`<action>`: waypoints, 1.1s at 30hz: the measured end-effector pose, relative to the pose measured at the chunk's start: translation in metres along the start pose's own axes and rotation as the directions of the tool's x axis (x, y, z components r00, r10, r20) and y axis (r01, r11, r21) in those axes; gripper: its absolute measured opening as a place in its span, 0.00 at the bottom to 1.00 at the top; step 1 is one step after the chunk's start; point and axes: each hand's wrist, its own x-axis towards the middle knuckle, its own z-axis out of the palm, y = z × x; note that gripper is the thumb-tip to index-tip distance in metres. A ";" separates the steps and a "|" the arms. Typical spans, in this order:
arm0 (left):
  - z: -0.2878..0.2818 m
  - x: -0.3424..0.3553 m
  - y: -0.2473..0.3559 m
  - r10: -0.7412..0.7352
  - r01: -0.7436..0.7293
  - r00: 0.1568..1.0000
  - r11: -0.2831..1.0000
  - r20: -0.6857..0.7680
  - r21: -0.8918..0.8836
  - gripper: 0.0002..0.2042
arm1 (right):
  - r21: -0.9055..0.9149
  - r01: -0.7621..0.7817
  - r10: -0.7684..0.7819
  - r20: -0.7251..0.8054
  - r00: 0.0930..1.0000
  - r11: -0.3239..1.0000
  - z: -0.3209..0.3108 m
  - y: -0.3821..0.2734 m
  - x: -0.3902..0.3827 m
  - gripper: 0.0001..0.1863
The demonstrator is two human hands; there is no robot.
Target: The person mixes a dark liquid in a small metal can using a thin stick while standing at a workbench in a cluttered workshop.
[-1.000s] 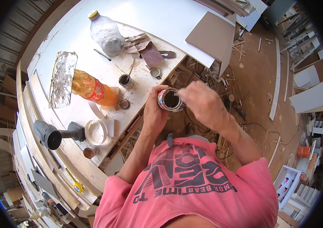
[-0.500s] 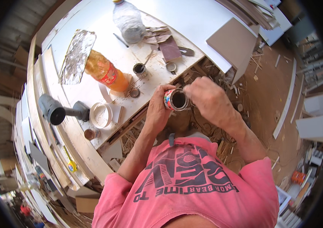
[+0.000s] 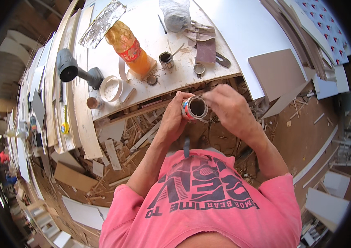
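Observation:
My left hand (image 3: 173, 118) is wrapped round a small open tin can (image 3: 187, 111) with a colourful label and a dark inside, held in front of the bench edge. Close against the right side of its rim, my right hand (image 3: 234, 110) has its fingers pinched together. Motion blurs these fingertips, and anything between them is hidden. Beyond the can, on the white bench (image 3: 221, 78), stands a smaller open tin (image 3: 166, 62) with dark contents and a thin stick leaning out. Two round lids, one left (image 3: 152, 80) and one right (image 3: 199, 69), lie nearby.
On the bench are a bottle of orange liquid (image 3: 131, 49), a cordless drill (image 3: 78, 73), a roll of pale strip (image 3: 112, 89), a small jar (image 3: 94, 103) and sandpaper (image 3: 206, 51). A tape measure (image 3: 65, 127) rests on boards at left. Wood scraps (image 3: 142, 138) litter the floor.
The view has turned, so the bench sits higher and shows more floor at left. My left hand still holds the can, and my right hand stays at its rim.

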 end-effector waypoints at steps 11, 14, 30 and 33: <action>0.014 -0.012 -0.015 0.109 -0.089 0.982 0.988 -0.154 0.130 0.25 | 0.136 0.132 -0.172 0.348 0.922 0.982 -0.012 0.007 -0.020 0.06; 0.017 -0.012 -0.026 0.104 -0.091 0.989 0.988 -0.102 0.125 0.24 | 0.217 -0.030 -0.014 0.197 0.980 0.976 -0.018 0.012 -0.010 0.05; 0.012 -0.023 -0.032 0.239 -0.235 0.949 0.971 -0.207 0.046 0.23 | 0.238 -0.041 -0.013 0.219 0.976 0.970 -0.011 -0.015 0.014 0.06; 0.000 -0.027 -0.024 0.326 -0.297 0.909 0.944 -0.260 0.145 0.23 | 0.216 0.063 -0.133 0.328 0.935 0.974 -0.009 -0.017 0.003 0.07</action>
